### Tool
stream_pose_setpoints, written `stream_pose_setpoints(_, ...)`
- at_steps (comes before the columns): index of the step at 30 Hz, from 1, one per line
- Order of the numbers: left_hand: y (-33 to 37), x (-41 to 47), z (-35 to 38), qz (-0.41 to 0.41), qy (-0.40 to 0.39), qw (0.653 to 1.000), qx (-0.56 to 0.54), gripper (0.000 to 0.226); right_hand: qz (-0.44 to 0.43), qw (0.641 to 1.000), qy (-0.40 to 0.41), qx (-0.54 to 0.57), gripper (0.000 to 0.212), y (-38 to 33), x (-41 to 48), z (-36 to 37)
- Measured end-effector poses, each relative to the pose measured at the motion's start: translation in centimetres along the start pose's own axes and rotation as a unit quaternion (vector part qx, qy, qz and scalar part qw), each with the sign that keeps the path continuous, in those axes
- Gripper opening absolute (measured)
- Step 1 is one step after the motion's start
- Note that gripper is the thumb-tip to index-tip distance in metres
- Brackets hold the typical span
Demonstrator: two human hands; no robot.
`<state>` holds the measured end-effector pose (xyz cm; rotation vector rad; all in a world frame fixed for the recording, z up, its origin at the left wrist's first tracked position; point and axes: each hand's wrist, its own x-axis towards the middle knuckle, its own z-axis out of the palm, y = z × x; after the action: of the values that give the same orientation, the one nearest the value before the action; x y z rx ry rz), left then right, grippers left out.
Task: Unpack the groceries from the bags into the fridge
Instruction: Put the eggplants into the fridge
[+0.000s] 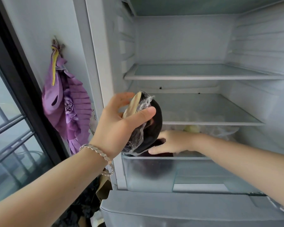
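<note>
Left hand (121,126): it is gripping a cut eggplant (154,122), with the thumb lying across the front and the fingers curling behind.
Cut eggplant: it is dark purple with a pale cut end on top, and clear wrap is clinging to it. It is being held up in the air at the front of the open fridge (187,38), above the left end of the clear drawer (154,176).
Right hand (172,141): it is reaching in under the lowest shelf (203,108), fingers straight and flat, touching a dark purple thing (162,154) that is lying in the drawer.
Behind the right hand: a clear bag (223,131) with something pale yellow in it is sitting under that shelf.
Left wrist: it is wearing a silver bracelet (97,149).
Wall beside the fridge: a purple cloth (69,108) is hanging from a hook, near a dark-framed window (7,128).
</note>
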<state>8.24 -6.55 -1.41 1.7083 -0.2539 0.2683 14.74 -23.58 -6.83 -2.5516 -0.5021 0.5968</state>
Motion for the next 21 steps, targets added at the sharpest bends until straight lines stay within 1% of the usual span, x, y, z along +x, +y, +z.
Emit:
stream_pose_setpoints(1, -0.1, 0.1, 0.3, -0.01, 0.009, 1.0, -0.004, 0.065, -0.025, 0.999, 0.025, 0.009, 0.046, -0.2, -1.1, -0.5)
stream_pose_setpoints(2, -0.3, 0.3, 0.6, -0.025, 0.019, 0.999, -0.013, 0.063, -0.05, 0.996, 0.068, 0.04, 0.031, -0.5, -2.3, -1.2)
stream_pose_setpoints(3, -0.5, 0.5, 1.0, -0.045, 0.028, 0.998, -0.026, 0.06, -0.079, 0.984, 0.111, 0.112, 0.028, -0.7, -3.5, -2.0)
stream_pose_setpoints(4, -0.6, 0.6, 1.4, -0.065, 0.035, 0.997, -0.036, 0.058, -0.111, 0.963, 0.132, 0.205, 0.037, -0.8, -4.5, -2.8)
stream_pose_setpoints(5, -0.6, 0.7, 2.0, -0.077, 0.039, 0.995, -0.05, 0.055, -0.139, 0.934, 0.119, 0.307, 0.052, -0.7, -5.4, -3.6)
stream_pose_setpoints(6, -0.4, 0.8, 2.6, -0.078, 0.042, 0.994, -0.066, 0.053, -0.162, 0.901, 0.083, 0.394, 0.067, -0.9, -6.3, -4.2)
stream_pose_setpoints(7, -0.2, 0.8, 3.4, -0.071, 0.038, 0.994, -0.076, 0.052, -0.177, 0.88, 0.055, 0.438, 0.084, -1.2, -6.9, -4.4)
stream_pose_setpoints(8, 0.0, 0.9, 4.3, -0.061, 0.03, 0.994, -0.083, 0.053, -0.188, 0.874, 0.049, 0.445, 0.095, -1.4, -7.3, -4.6)
stream_pose_setpoints(9, 0.4, 0.9, 5.3, -0.049, 0.019, 0.994, -0.092, 0.054, -0.193, 0.875, 0.065, 0.44, 0.093, -1.6, -7.5, -4.5)
stream_pose_setpoints(11, 0.7, 1.2, 7.1, -0.035, -0.011, 0.994, -0.1, 0.06, -0.188, 0.865, 0.136, 0.446, 0.069, -1.7, -7.3, -4.6)
stream_pose_setpoints(12, 0.7, 1.6, 7.6, -0.039, -0.028, 0.994, -0.098, 0.063, -0.177, 0.86, 0.163, 0.45, 0.066, -1.3, -7.2, -4.8)
stream_pose_setpoints(15, 0.1, 2.8, 7.7, -0.102, -0.129, 0.977, -0.133, 0.055, -0.128, 0.867, 0.212, 0.431, 0.078, 0.7, -7.5, -5.3)
stream_pose_setpoints(16, -0.4, 3.3, 7.6, -0.129, -0.154, 0.968, -0.153, 0.056, -0.116, 0.87, 0.214, 0.43, 0.078, 1.4, -7.7, -5.4)
stream_pose_setpoints(17, -0.8, 3.6, 7.6, -0.136, -0.172, 0.963, -0.157, 0.059, -0.106, 0.869, 0.215, 0.433, 0.073, 1.9, -7.9, -5.4)
stream_pose_setpoints(18, -1.3, 3.9, 7.7, -0.133, -0.185, 0.962, -0.15, 0.06, -0.109, 0.865, 0.221, 0.437, 0.067, 2.3, -8.1, -5.4)
stream_pose_setpoints(19, -1.7, 4.1, 7.8, -0.13, -0.185, 0.967, -0.114, 0.059, -0.112, 0.863, 0.235, 0.432, 0.061, 2.4, -8.3, -5.4)
stream_pose_setpoints(20, -2.1, 4.5, 7.9, -0.126, -0.189, 0.972, -0.069, 0.056, -0.117, 0.871, 0.262, 0.399, 0.056, 2.9, -8.3, -5.6)
stream_pose_setpoints(21, -2.1, 4.7, 7.8, -0.113, -0.191, 0.975, 0.023, 0.05, -0.115, 0.888, 0.299, 0.33, 0.056, 3.2, -8.3, -6.0)
